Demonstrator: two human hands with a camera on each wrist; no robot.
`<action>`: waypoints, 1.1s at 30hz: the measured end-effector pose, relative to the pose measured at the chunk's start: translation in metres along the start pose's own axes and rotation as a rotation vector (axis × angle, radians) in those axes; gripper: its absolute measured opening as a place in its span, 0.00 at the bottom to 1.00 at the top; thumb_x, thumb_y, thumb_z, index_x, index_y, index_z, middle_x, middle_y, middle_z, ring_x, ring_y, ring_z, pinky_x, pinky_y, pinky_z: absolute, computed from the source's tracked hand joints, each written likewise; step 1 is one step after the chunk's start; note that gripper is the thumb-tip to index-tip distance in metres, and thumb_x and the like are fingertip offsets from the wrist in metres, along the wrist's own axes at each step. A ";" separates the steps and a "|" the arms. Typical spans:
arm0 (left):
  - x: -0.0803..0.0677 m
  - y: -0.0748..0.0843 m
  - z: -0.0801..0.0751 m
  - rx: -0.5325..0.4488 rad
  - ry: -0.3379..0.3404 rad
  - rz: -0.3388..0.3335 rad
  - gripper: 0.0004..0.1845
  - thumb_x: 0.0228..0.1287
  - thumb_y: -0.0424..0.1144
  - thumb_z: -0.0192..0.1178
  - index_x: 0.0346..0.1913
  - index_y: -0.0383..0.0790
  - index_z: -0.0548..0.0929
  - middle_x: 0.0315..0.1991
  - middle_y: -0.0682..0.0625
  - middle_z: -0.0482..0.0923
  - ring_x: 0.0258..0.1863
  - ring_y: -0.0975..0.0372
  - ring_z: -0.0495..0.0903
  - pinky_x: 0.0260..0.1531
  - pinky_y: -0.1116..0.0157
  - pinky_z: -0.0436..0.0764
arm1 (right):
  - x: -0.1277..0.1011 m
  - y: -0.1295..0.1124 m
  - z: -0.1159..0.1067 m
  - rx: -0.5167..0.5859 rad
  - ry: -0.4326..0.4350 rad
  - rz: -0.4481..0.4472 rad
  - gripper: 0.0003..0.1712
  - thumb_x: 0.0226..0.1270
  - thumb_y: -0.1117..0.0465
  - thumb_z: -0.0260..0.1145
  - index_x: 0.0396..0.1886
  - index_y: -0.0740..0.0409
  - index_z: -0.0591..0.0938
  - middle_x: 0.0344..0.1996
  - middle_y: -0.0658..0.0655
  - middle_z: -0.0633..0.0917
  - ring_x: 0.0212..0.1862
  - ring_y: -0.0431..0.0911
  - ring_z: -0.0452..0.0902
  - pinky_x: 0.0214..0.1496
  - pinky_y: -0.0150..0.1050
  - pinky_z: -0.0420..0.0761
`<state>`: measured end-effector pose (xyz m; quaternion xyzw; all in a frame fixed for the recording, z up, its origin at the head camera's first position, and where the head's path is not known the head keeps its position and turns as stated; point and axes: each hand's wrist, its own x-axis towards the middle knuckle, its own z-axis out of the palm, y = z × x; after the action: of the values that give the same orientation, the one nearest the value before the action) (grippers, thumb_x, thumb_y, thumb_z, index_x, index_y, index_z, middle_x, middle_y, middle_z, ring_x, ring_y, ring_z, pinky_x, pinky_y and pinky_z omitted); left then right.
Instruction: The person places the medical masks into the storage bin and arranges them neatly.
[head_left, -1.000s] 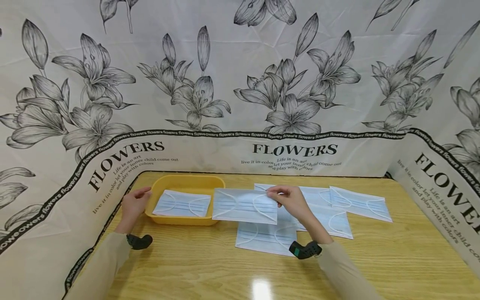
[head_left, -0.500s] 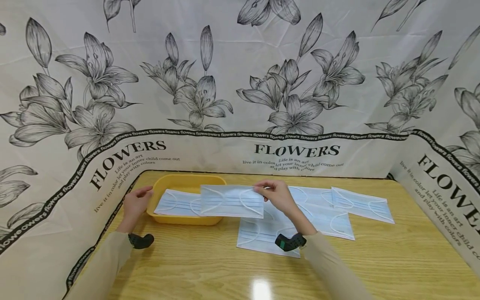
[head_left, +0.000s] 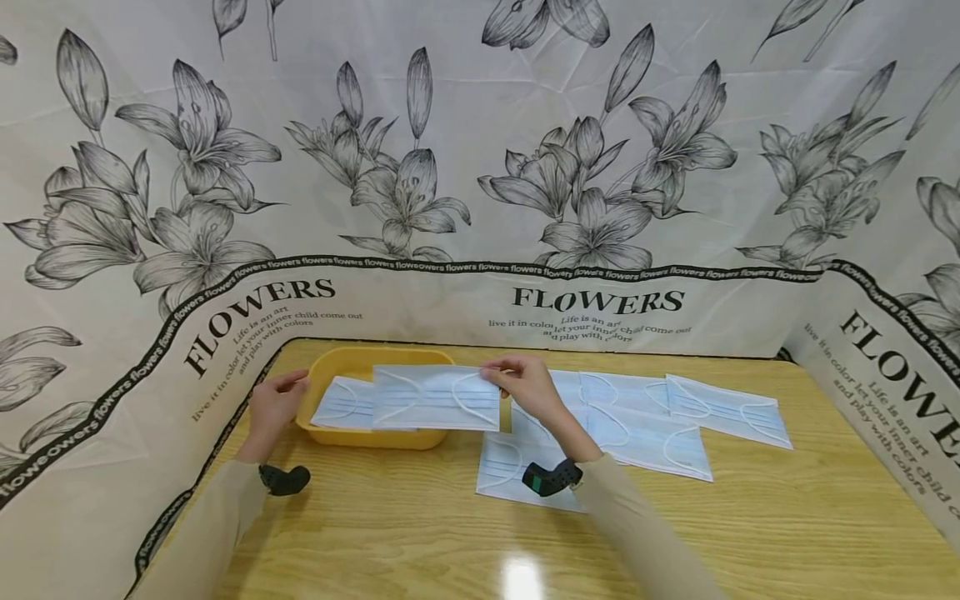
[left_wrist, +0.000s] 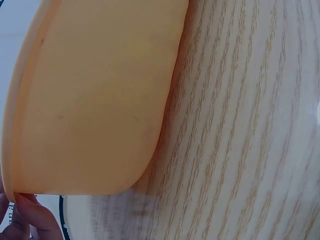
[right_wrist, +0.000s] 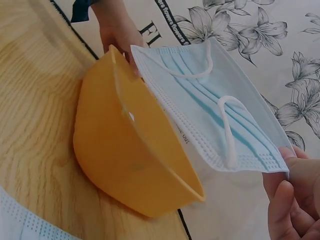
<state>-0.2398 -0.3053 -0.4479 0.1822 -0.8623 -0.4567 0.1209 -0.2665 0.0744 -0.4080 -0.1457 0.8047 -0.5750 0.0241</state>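
Observation:
My right hand point(head_left: 525, 385) pinches a light blue face mask point(head_left: 437, 398) by its right edge and holds it flat above the yellow tray point(head_left: 330, 429). In the right wrist view the same mask point(right_wrist: 215, 112) hangs over the tray's rim point(right_wrist: 150, 125), with my fingertips point(right_wrist: 295, 200) on its corner. Another mask point(head_left: 341, 403) lies inside the tray. My left hand point(head_left: 279, 400) holds the tray's left rim; its fingertips point(left_wrist: 25, 215) show under the tray's wall point(left_wrist: 95, 100) in the left wrist view.
Several more masks point(head_left: 652, 412) lie spread on the wooden table point(head_left: 787, 517) to the right of the tray, one point(head_left: 506, 475) under my right forearm. A flower-printed cloth wall point(head_left: 480, 208) surrounds the table at the back and both sides.
My right hand has carried the mask leftward, from beside the tray to above it. The left hand has stayed on the tray's rim.

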 end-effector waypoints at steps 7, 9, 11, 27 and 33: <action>0.001 -0.002 0.001 -0.011 -0.008 0.002 0.18 0.70 0.39 0.55 0.57 0.33 0.81 0.53 0.32 0.79 0.46 0.48 0.80 0.24 0.78 0.74 | 0.007 -0.005 0.018 0.003 0.018 0.016 0.10 0.65 0.60 0.67 0.42 0.60 0.87 0.35 0.57 0.88 0.23 0.51 0.75 0.28 0.40 0.78; 0.001 -0.003 0.001 -0.011 -0.011 0.002 0.18 0.70 0.39 0.55 0.57 0.33 0.81 0.53 0.32 0.79 0.45 0.49 0.80 0.24 0.77 0.74 | 0.009 -0.005 0.023 0.005 0.022 0.021 0.10 0.65 0.60 0.67 0.41 0.59 0.87 0.34 0.57 0.88 0.24 0.52 0.75 0.29 0.42 0.78; 0.001 -0.003 0.001 -0.014 -0.013 -0.002 0.18 0.70 0.39 0.55 0.57 0.33 0.81 0.52 0.33 0.79 0.44 0.50 0.80 0.23 0.76 0.74 | 0.011 -0.006 0.029 0.004 0.026 0.024 0.10 0.65 0.59 0.67 0.41 0.59 0.87 0.35 0.57 0.88 0.24 0.50 0.75 0.29 0.42 0.78; 0.007 -0.007 0.002 0.000 -0.005 -0.030 0.18 0.69 0.42 0.56 0.56 0.36 0.82 0.52 0.35 0.79 0.47 0.52 0.78 0.25 0.78 0.72 | 0.027 -0.014 0.069 0.010 0.021 -0.052 0.10 0.63 0.60 0.68 0.39 0.61 0.88 0.33 0.59 0.88 0.21 0.47 0.75 0.25 0.33 0.77; 0.008 -0.006 0.002 -0.006 -0.001 -0.029 0.18 0.69 0.42 0.56 0.56 0.36 0.82 0.53 0.36 0.79 0.47 0.53 0.77 0.25 0.77 0.72 | 0.034 -0.016 0.078 -0.015 0.013 -0.036 0.10 0.64 0.59 0.67 0.40 0.59 0.88 0.35 0.58 0.88 0.21 0.38 0.72 0.25 0.33 0.77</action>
<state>-0.2465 -0.3100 -0.4533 0.1940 -0.8583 -0.4611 0.1144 -0.2800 -0.0112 -0.4146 -0.1568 0.8063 -0.5702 0.0075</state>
